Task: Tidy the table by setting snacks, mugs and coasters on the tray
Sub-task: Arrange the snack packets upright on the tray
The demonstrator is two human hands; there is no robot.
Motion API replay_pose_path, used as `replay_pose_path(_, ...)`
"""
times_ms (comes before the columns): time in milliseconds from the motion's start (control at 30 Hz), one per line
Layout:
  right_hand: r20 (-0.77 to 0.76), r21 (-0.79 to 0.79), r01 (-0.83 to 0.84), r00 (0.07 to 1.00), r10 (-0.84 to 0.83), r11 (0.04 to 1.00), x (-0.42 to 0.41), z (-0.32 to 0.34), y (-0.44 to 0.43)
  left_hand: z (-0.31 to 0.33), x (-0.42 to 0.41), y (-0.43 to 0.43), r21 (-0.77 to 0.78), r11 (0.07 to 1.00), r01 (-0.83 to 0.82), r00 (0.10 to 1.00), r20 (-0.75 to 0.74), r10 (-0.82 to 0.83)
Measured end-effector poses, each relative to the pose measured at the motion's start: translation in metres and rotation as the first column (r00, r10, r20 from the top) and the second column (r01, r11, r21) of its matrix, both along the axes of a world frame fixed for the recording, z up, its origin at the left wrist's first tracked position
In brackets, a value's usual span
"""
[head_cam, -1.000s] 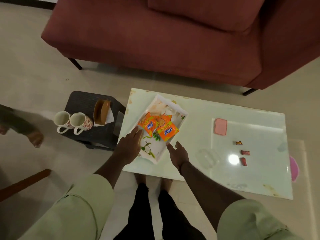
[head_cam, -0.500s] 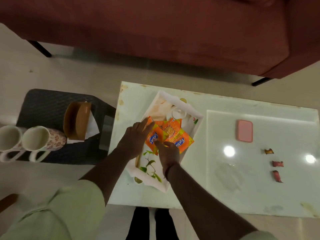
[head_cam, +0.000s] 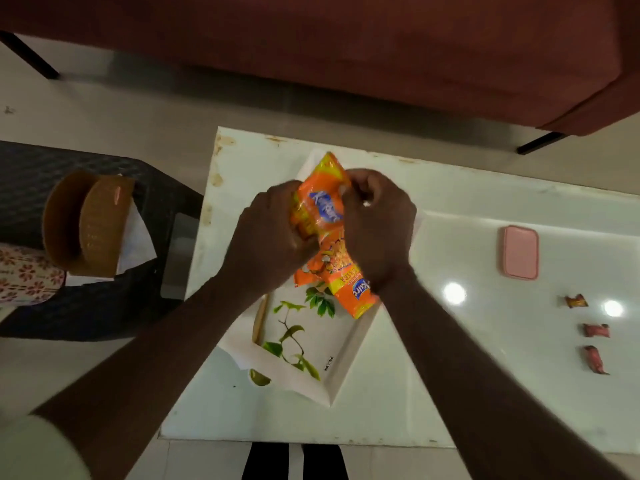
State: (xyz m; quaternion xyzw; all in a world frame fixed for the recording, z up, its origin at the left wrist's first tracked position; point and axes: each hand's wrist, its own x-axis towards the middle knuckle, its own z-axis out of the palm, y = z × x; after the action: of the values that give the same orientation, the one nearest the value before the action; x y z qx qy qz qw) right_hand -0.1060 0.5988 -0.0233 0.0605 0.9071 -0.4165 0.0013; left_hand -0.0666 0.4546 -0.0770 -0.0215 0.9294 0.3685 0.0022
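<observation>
A white tray (head_cam: 341,370) with a green leaf print lies slanted on the white table (head_cam: 485,393). Over it, my left hand (head_cam: 266,244) and my right hand (head_cam: 379,230) both grip orange snack packets. The upper packet (head_cam: 320,199) is raised between the two hands. A second orange packet (head_cam: 349,289) hangs below my right hand over the tray. A floral mug (head_cam: 27,275) shows at the left edge on the dark side table (head_cam: 104,306). Brown round coasters in a holder (head_cam: 86,223) stand there too.
Three small wrapped candies (head_cam: 575,301) (head_cam: 596,330) (head_cam: 595,359) lie in a column on the right of the table, near a pink flat case (head_cam: 520,252). A maroon sofa (head_cam: 346,46) runs behind the table. My legs (head_cam: 294,460) show below the table's near edge.
Both hands went from resting beside the tray to closing on the orange packets and lifting them above it. The camera moved closer and lower.
</observation>
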Motion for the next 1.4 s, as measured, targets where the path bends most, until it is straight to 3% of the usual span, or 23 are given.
replay_pose_path(167,0.039,0.14,-0.13,0.991,0.126,0.982,-0.083,-0.02,-0.002,-0.013,-0.053,0.03,-0.007,0.993,-0.121,0.991,0.064,0.121)
replay_pose_path(267,0.095,0.221,-0.163,0.985,0.145,0.962,-0.105,-0.05,0.0,-0.039,-0.067,0.044,-0.217,0.968,-0.129,0.984,0.095,0.152)
replay_pose_path(367,0.208,0.164,-0.185,0.967,0.15,0.969,-0.108,-0.075,0.009,-0.06,-0.068,0.049,-0.411,0.901,-0.139,0.972,0.116,0.203)
replay_pose_path(500,0.131,0.101,-0.081,0.989,0.067,0.992,-0.073,-0.076,0.032,-0.06,-0.066,0.045,-0.349,0.925,-0.148,0.96,0.174,0.22)
replay_pose_path(600,0.065,-0.06,0.214,0.975,-0.211,0.975,-0.008,-0.056,0.057,-0.04,-0.05,0.037,-0.252,0.943,-0.217,0.97,0.053,0.237)
replay_pose_path(700,0.362,-0.223,0.605,0.78,-0.511,0.764,0.073,-0.047,0.067,-0.023,-0.022,0.036,-0.173,0.977,-0.123,0.992,-0.034,0.119)
replay_pose_path(800,0.722,-0.165,0.794,0.501,-0.477,0.584,0.131,-0.052,0.053,-0.017,-0.003,0.047,-0.129,0.992,0.015,0.997,0.083,-0.004)
replay_pose_path(867,0.784,-0.127,0.825,0.424,-0.454,0.551,0.145,-0.059,0.039,-0.019,0.003,0.056,-0.124,0.99,0.062,0.988,0.149,-0.043)
replay_pose_path(1033,0.664,-0.143,0.786,0.527,-0.531,0.601,0.124,-0.077,0.024,-0.026,0.005,0.064,-0.173,0.984,0.042,0.973,0.23,-0.001)
replay_pose_path(1100,0.622,-0.144,0.783,0.547,-0.56,0.605,0.111,-0.079,0.031,-0.028,0.008,0.065,-0.089,0.996,-0.03,0.958,0.282,0.054)
replay_pose_path(1167,0.526,-0.152,0.732,0.629,-0.573,0.664,0.101,-0.076,0.046,-0.026,0.014,0.07,0.026,0.991,-0.135,0.939,0.322,0.119)
replay_pose_path(1267,0.311,-0.116,0.542,0.816,-0.488,0.833,0.078,-0.061,0.075,-0.022,0.017,0.088,0.104,0.987,-0.12,0.966,0.242,0.092)
replay_pose_path(1333,0.169,-0.067,0.382,0.915,-0.367,0.922,0.057,-0.049,0.096,-0.021,0.011,0.097,0.017,1.0,-0.019,0.99,0.139,0.017)
replay_pose_path(1400,0.073,0.016,0.227,0.971,-0.227,0.974,0.031,-0.041,0.117,-0.023,0.002,0.103,-0.12,0.988,0.096,0.985,0.152,-0.077)
